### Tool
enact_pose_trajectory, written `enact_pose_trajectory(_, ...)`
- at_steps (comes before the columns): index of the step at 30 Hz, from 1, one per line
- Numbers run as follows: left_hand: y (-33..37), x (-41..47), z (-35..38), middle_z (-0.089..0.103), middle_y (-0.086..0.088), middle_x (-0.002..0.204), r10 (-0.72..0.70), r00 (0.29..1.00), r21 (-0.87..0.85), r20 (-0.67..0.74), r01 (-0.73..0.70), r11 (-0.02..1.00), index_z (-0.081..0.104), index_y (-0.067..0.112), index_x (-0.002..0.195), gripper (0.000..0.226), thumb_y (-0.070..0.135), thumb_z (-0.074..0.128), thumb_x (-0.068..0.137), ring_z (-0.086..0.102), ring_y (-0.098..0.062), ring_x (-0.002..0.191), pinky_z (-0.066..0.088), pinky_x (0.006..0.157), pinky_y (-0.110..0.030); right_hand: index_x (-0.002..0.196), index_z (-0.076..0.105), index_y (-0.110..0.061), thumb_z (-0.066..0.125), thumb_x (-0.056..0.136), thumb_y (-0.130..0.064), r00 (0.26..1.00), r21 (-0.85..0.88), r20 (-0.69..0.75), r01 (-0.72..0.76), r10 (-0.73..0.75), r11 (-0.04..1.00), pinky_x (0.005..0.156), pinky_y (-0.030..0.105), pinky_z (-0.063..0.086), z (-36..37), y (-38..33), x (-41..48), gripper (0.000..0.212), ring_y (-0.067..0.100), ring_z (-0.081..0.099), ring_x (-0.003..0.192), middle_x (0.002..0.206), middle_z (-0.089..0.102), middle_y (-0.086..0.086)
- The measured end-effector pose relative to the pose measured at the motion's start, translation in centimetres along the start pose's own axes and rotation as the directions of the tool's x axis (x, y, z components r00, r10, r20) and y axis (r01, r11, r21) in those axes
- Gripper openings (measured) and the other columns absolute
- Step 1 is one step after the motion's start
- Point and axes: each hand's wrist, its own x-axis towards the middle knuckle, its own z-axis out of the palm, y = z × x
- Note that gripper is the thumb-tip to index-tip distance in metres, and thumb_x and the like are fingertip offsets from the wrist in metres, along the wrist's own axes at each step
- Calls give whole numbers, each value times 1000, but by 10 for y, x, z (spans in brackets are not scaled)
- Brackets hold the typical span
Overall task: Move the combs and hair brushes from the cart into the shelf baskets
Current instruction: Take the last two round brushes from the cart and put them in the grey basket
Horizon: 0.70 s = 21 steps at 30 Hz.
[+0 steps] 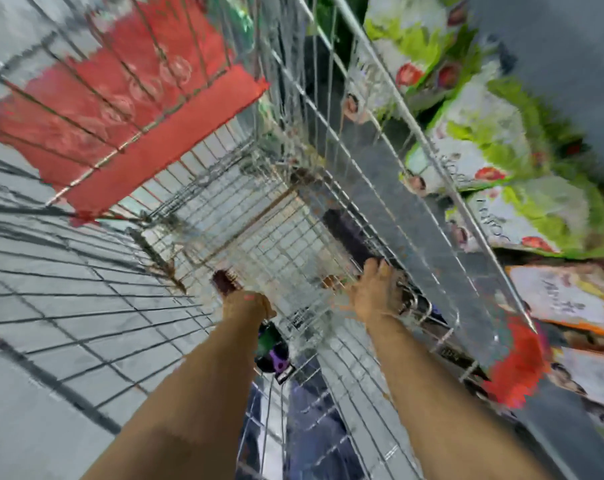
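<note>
I look steeply down into a wire shopping cart (259,220), and the picture is blurred. My left hand (247,306) is closed around a handle, and a dark reddish-brown brush head (224,280) sticks out past the fingers. A dark green and purple item (273,351) lies just under that wrist. My right hand (376,292) reaches to the cart's right side with its fingertips on the near end of a long black brush or comb (349,237). I cannot make out whether it grips it. Dark curved pieces (409,301) lie beside that hand.
The cart's red seat flap (131,109) stands at the upper left, and a red handle part (515,368) is at the lower right. Green and white printed bags (494,126) are stacked along the right, outside the cart. Grey tiled floor (51,306) is on the left.
</note>
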Motion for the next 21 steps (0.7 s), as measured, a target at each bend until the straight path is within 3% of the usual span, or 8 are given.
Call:
enact_pose_trajectory(4, -9, -11, 23, 42, -17, 144, -88, 996, -123, 6, 88, 988, 32, -7, 140, 45, 9, 38, 98, 44, -32, 131, 51, 88, -23, 129, 31, -3, 48, 90, -14, 999, -76, -14, 28, -29, 997, 90, 41, 44, 6, 9, 19, 44, 37, 50, 113, 129, 48, 22)
enact_pose_trajectory(7, -15, -15, 34, 63, -19, 116, -116, 960, -28, -256, 112, 993, 33, 2, 132, 51, 5, 55, 86, 60, -34, 108, 50, 85, -39, 126, 33, -2, 59, 85, -19, 999, -42, -24, 36, -37, 998, 93, 43, 42, 7, 11, 24, 51, 36, 51, 112, 125, 51, 23)
enact_pose_trajectory(10, -17, -16, 38, 67, -14, 104, 82, 927, 141, -367, -32, 989, 35, 10, 122, 55, 10, 64, 76, 64, -31, 98, 50, 84, -37, 126, 37, -5, 74, 69, -38, 996, 41, 88, 17, -21, 999, 93, 44, 42, 8, 7, 20, 76, 35, 48, 112, 126, 48, 21)
enact_pose_trajectory(14, -20, -7, 49, 61, -15, 99, 311, 877, 83, -365, -302, 950, 37, 7, 111, 43, 7, 63, 76, 54, -26, 80, 42, 70, -30, 105, 56, -14, 80, 59, -41, 996, 158, 91, -5, -10, 987, 89, 41, 44, 11, 4, 9, 59, 28, 48, 104, 116, 49, 12)
enact_pose_trajectory(16, -20, -7, 51, 50, -14, 112, 213, 883, -145, -418, -296, 944, 39, 6, 114, 50, 7, 69, 74, 54, -27, 91, 45, 83, -28, 104, 54, -15, 80, 62, -34, 993, 147, 112, 3, -20, 989, 93, 44, 46, 14, 1, 5, 53, 31, 47, 110, 118, 49, 13)
enact_pose_trajectory(18, -21, -6, 54, 43, -19, 124, -72, 914, -427, -400, -116, 897, 38, 4, 119, 65, 14, 77, 69, 54, -35, 105, 47, 97, -39, 105, 48, -12, 78, 67, -21, 982, 256, 190, -45, -5, 966, 86, 46, 52, 16, -1, 2, 49, 34, 55, 104, 115, 55, 15)
enact_pose_trajectory(20, -22, -4, 57, 50, -23, 120, -326, 922, -624, -207, 132, 770, 39, -2, 122, 76, 25, 82, 65, 58, -38, 103, 52, 90, -43, 107, 46, -8, 78, 67, -12, 963, 408, 268, -128, 16, 904, 84, 45, 54, 16, -3, 0, 51, 33, 61, 97, 112, 61, 17)
enact_pose_trajectory(21, -20, -5, 58, 58, -21, 108, -340, 937, -637, -73, 218, 739, 42, -5, 122, 75, 27, 81, 66, 62, -34, 93, 55, 79, -40, 108, 48, -6, 79, 66, -11, 954, 450, 299, -157, 17, 879, 85, 45, 54, 16, -3, -1, 53, 33, 61, 97, 113, 62, 17)
